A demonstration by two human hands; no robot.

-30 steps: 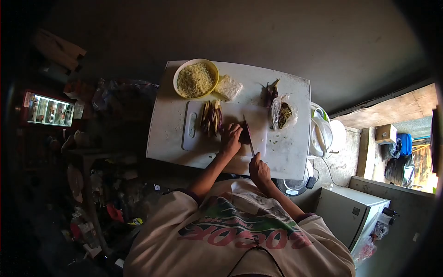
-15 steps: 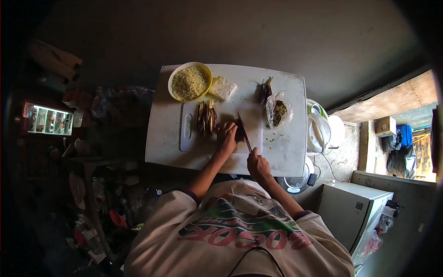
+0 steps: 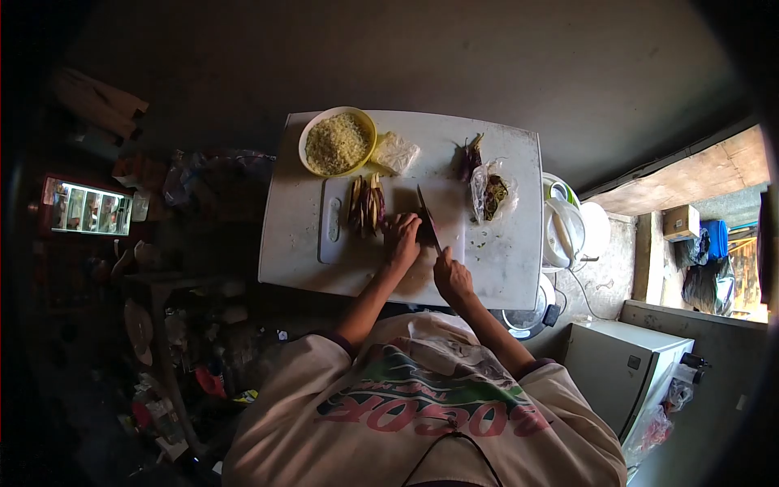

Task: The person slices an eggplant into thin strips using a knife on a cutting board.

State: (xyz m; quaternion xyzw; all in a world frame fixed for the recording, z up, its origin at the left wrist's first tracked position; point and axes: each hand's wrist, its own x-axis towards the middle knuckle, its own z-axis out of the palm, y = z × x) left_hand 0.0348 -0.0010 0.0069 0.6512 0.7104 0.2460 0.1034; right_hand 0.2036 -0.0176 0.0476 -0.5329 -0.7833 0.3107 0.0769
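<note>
My right hand [image 3: 453, 278] is closed around the handle of a knife [image 3: 430, 217], whose blade points away from me over the cutting board [image 3: 333, 247]. Close to the blade's left side, my left hand [image 3: 402, 235] presses down with bent fingers. Beneath its fingertips is a small dark piece, too shadowed to name. Cut eggplant strips [image 3: 367, 204] with purple skin and pale flesh lie on the board, just left of that hand. Whole eggplants [image 3: 471, 157] rest at the table's far right, behind a clear plastic bag [image 3: 492, 195] with greenish-brown contents.
A yellow bowl [image 3: 375, 146] of pale grains stands at the table's [image 3: 292, 272] back left, beside a knotted plastic bag [image 3: 396, 152]. To the table's right are white appliances [image 3: 562, 231] and a low white cabinet [image 3: 608, 361]. A wall rises behind the table.
The knife blade has shifted slightly toward me, and my right hand has moved a little with it. My left hand stays in nearly the same place on the board.
</note>
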